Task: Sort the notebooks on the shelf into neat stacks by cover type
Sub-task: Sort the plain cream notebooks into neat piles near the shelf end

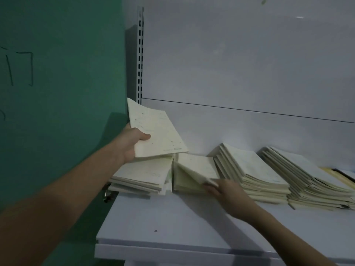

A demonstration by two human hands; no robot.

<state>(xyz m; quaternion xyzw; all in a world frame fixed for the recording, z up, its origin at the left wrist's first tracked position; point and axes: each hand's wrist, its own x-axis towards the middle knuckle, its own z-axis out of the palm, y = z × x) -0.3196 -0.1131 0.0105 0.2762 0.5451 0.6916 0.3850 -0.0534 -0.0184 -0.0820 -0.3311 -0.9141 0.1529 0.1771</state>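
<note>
We found the left hand grasping a cream notebook by its lower left corner, thumb on the cover and fingers hidden beneath, holding it tilted in the air above the left stack on the white shelf. The right hand rested at the front edge of the second pile, fingers reaching under the lifted cover or top copy; whether they pinched it or only touched it we could not tell. Two taller stacks stood further right, fanned and leaning, not squared.

In our judgement the notebooks were light, thin, soft-covered items. The held copy kept its shape from a single corner grip, so it had some stiffness, but a corner hold invites sagging and bent covers. We would advise taking each copy along the spine or a long edge. The covers looked smooth and liable to slide on one another, as the slumped stacks suggested. Cover types were hard to tell apart in the dim light.
</note>
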